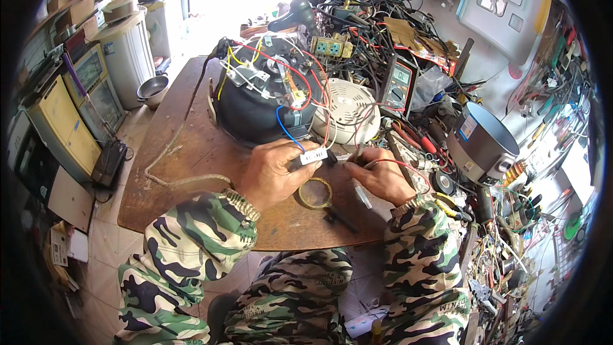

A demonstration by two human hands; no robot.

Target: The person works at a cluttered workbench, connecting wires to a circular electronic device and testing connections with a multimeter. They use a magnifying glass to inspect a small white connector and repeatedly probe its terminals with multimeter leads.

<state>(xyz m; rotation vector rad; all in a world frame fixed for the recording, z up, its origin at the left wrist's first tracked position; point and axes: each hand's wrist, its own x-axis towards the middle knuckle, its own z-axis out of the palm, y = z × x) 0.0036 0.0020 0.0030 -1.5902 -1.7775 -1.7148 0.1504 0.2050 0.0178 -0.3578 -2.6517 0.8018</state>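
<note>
My left hand (276, 171) pinches a small white block-shaped part (313, 156) with printing on it. Blue, red and white wires run from around this part up to the upturned black cooker body (255, 112), whose underside shows bare terminals and loose wiring. Close by on the right, my right hand (381, 176) has its fingers closed on a thin test probe with a red lead (408, 167); the tip is hard to make out. A digital multimeter (399, 84) stands tilted behind. Below the hands lies a magnifying glass (329, 195) with a yellowish rim and dark handle.
The wooden table (185, 147) carries a pale power cord (167, 180). A vented cream cover (348, 112) leans beside the cooker body. Tangled cables, pliers (415, 137) and a grey pot (482, 144) crowd the right. Cabinets (64, 124) and a metal pan (153, 89) are at left.
</note>
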